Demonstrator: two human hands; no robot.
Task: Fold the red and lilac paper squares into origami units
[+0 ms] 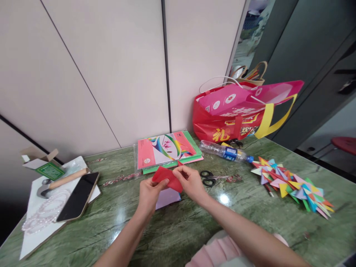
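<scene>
Between my hands, above the green table, is a folded piece of red paper [170,181]. My left hand [151,193] grips its left part, thumb on top. My right hand [189,181] pinches its upper right side, where a small red point sticks up. Beneath the red piece lies a lilac sheet of paper [167,198], partly hidden by it. Black-handled scissors [210,178] rest just right of my right hand. Behind my hands sits a pack of coloured paper [167,150] in clear wrapping, with green sheets under it.
Folded multicoloured paper pieces [294,185] spread at the right. A plastic bottle [225,151] lies before a red bag [230,115]. On the left, a white board [30,237] carries a hammer [63,181], a phone [79,196], beads [46,213] and a small box [50,168].
</scene>
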